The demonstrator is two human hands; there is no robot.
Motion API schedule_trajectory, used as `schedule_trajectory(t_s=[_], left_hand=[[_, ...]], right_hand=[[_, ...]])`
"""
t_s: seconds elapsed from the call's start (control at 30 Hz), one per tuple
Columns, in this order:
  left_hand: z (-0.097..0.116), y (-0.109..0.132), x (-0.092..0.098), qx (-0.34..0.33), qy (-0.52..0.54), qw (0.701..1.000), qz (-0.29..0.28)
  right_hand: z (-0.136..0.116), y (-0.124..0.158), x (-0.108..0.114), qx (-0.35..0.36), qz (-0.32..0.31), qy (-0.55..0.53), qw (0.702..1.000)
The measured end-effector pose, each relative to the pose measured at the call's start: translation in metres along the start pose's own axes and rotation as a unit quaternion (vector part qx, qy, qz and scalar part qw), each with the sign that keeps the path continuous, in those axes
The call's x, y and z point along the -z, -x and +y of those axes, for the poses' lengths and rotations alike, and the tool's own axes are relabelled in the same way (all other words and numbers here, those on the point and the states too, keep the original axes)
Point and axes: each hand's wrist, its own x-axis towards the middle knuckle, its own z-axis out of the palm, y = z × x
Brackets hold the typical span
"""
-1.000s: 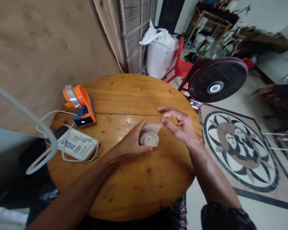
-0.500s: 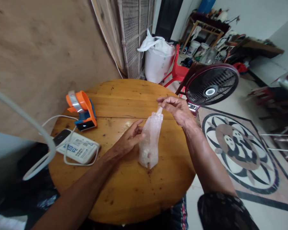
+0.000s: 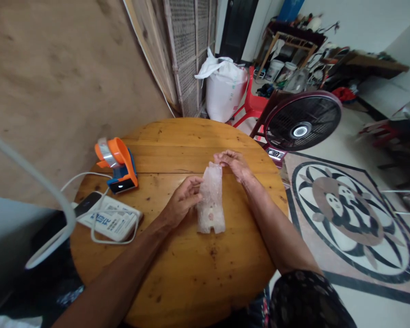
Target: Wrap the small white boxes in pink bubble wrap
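Observation:
A translucent, pinkish bubble wrap bag (image 3: pixel 212 196) rests on the round wooden table (image 3: pixel 177 278), its narrow top pointing away from me. Something small and pale pink shows through its lower part, too unclear to name. At the top end, my right hand (image 3: pixel 234 163) pinches the upper edge of the bag between thumb and fingers. My left hand (image 3: pixel 184 200) is by the bag's left side, thumb and fingers apart, the fingertips against or just beside its edge.
On the table's left stand an orange and blue tape dispenser (image 3: pixel 118 161) and a white box-shaped device (image 3: pixel 111 221) with a cable and a phone (image 3: pixel 88 202). A white cable arcs at far left. Beyond the right edge is a fan (image 3: pixel 302 123); behind, a white sack (image 3: pixel 225 89) and red chair (image 3: pixel 254 105).
My right hand has come down and left onto the bag's top, and the pale strip seen under its fingers no longer shows. The bag now lies straighter. My left hand has barely moved.

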Motion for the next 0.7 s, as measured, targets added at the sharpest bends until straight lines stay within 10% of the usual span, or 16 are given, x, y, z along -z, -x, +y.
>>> schedule_trajectory(t_s=[0.27, 0.37, 0.47, 0.7], left_hand=[[-0.005, 0.0, 0.003, 0.037, -0.088, 0.994, -0.06], [-0.005, -0.001, 0.0, 0.032, -0.117, 0.991, -0.05], [0.0, -0.001, -0.005, 0.003, -0.172, 0.984, -0.033], [0.014, 0.002, -0.013, -0.066, -0.314, 0.947, -0.024]], right_hand=[[-0.016, 0.01, 0.007, 0.069, 0.057, 0.089, 0.992], [-0.046, 0.035, 0.014, 0.102, -0.016, 0.198, 0.975], [-0.07, 0.062, 0.006, 0.104, -0.124, 0.391, 0.906], [-0.065, 0.075, -0.043, 0.072, -0.042, 0.652, 0.754]])
